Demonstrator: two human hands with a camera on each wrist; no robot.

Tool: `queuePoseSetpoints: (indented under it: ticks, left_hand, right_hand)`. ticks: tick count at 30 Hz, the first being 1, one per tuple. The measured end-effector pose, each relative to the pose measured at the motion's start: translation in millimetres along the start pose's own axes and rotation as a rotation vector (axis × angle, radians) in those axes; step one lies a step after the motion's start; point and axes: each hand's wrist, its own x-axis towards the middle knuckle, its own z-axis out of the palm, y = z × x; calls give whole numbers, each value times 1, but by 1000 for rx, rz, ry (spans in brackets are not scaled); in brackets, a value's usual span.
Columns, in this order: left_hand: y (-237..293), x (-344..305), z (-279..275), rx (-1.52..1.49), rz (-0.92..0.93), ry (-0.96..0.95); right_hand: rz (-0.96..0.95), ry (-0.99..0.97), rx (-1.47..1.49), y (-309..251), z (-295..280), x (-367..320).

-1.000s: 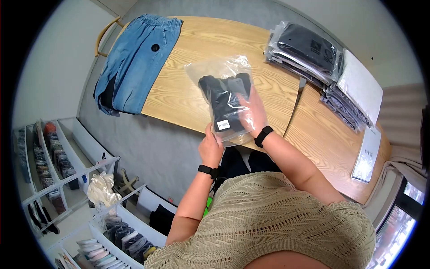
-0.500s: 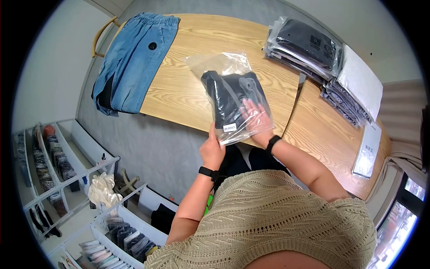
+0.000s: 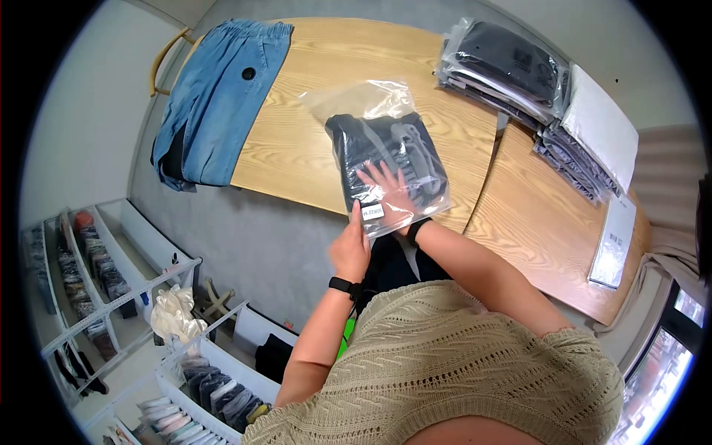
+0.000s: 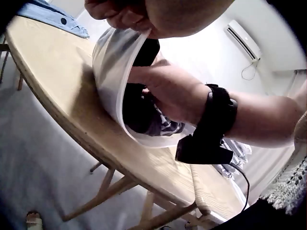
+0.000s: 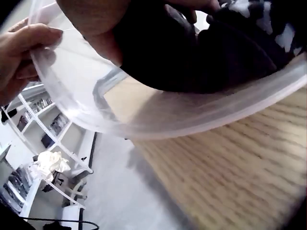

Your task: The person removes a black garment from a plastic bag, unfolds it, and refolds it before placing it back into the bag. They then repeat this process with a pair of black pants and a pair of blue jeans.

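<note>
A clear plastic bag point(image 3: 356, 100) lies at the table's near edge with a folded dark garment point(image 3: 352, 144) inside. A small white label point(image 3: 373, 212) shows near its mouth. My left hand point(image 3: 348, 248) pinches the bag's rim at the left; the right wrist view also shows this left hand point(image 5: 21, 55) on the rim. Inside the bag, my right hand point(image 3: 389, 194) rests on the garment with straight, spread fingers, seen through the plastic. In the left wrist view the right hand point(image 4: 168, 91) reaches through the bag's open mouth, with patterned cloth point(image 4: 165, 125) below it.
Blue jeans point(image 3: 215, 104) lie at the table's left end, a round black disc point(image 3: 248, 73) on them. Bagged dark garments point(image 3: 504, 63) are stacked at the back right, beside a white package point(image 3: 601, 126) and a flat silvery packet point(image 3: 612, 241). Shelves point(image 3: 122, 285) stand at lower left.
My right hand has moved left inside the bag, from the garment's right side onto its middle, fingers spread. The garment looks flatter and wider. My left hand stays on the rim.
</note>
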Motion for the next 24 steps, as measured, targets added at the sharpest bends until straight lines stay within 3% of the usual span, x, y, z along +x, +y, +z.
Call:
queuePoseSetpoints:
  ticks: [2,4,7,16,19,21,22,24]
  left_hand:
    - [-4,-1,0,0,-50,-2]
    - [-14,-1,2,-43,6,-8]
    - [-17,-6,5,-4,65,-96]
    - [-36,-15,11,0,223,-275]
    - [-34,-6,-3,-138,158,-316]
    - [-33,0,-21,-347,-151,-482]
    - [-42,0,-19,-353,-151,-488]
    - [-64,4,-10,-648,-150,-124]
  right_hand:
    - [-59,-57,-178,12,20,6]
    - [-69,-82,-111,9,14,4]
    - [-233,-131,-192,21,13,7]
    - [-267,-155,-240,21,11,11]
    - [-226,-97,-158,17,5,-2]
    - [-264,-31,-20,22,-9,-20]
    - [-219,16,159,26,-9,-30]
    - [210,-84,156,30,-17,-56]
